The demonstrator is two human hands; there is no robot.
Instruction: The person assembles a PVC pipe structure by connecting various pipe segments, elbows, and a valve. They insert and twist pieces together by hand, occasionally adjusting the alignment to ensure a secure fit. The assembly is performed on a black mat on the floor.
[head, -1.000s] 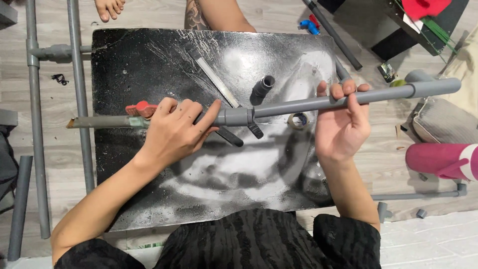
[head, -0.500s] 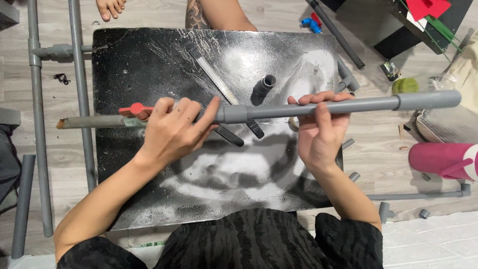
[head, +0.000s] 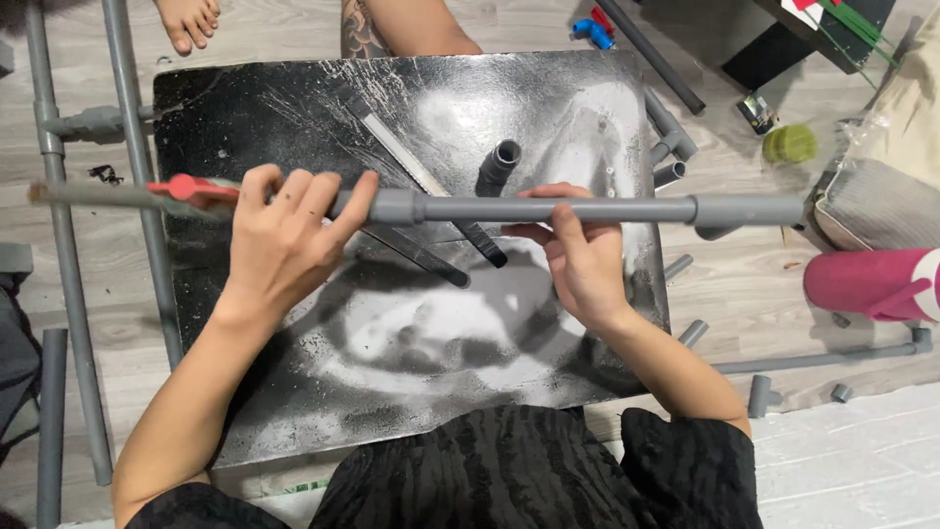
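Note:
A long grey plastic pipe with grey couplings runs level across the view, held above a black spray-marked board. My left hand grips it left of the middle, next to a red valve handle. My right hand holds the pipe from below, right of the middle coupling. On the board under the pipe lie a short grey elbow fitting, a dark pipe piece and a flat metal strip.
Another person's bare foot and leg are at the board's far edge. Long grey pipes lie on the wood floor at left. Short pipe offcuts, a pink bottle, a green ball and a bag lie at right.
The pipe has shifted left across the board. My right hand has slid along it toward the middle. My left hand keeps its grip near the red valve.

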